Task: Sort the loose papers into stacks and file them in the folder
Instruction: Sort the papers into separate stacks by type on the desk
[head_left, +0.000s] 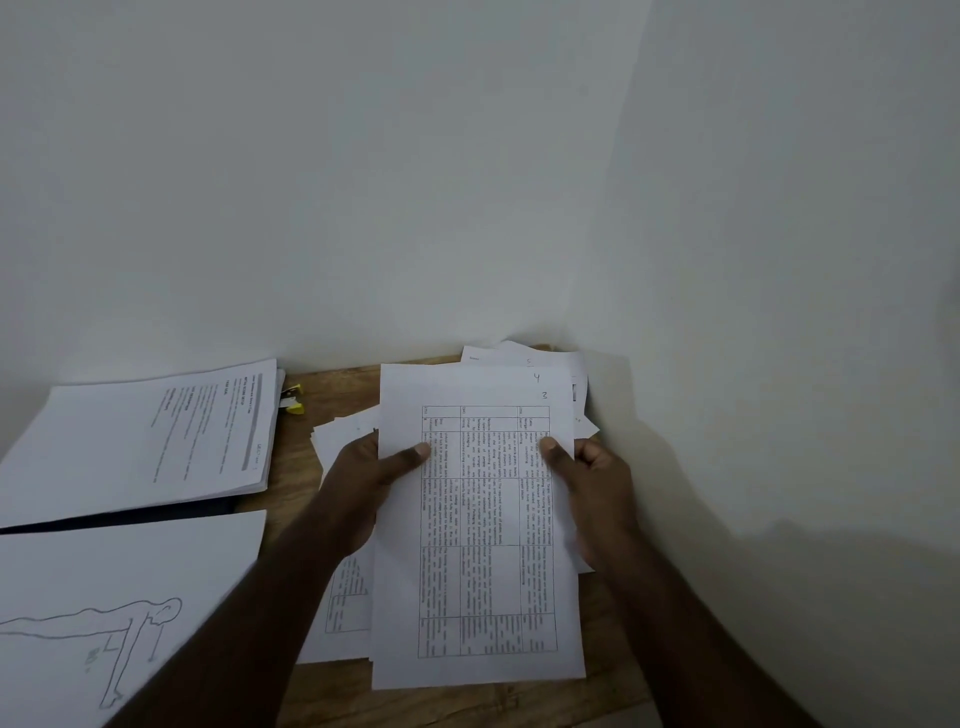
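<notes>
Sorting underway: left hand (358, 488) and right hand (592, 478) both grip the sheets (478, 519); next, judge which stack (156, 441) they join.

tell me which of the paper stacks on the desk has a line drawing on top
The white paper stack nearest the camera at lower left: its top sheet shows an outlined figure, while the others show printed text or tables.

top sheet (478, 519): handwritten "3" near its far right corner, printed table text too small to read | sheet behind it (519, 375): handwritten "4" | next sheet behind (511, 358): handwritten "5", faint | left stack (156, 441): printed lines, unreadable
</notes>
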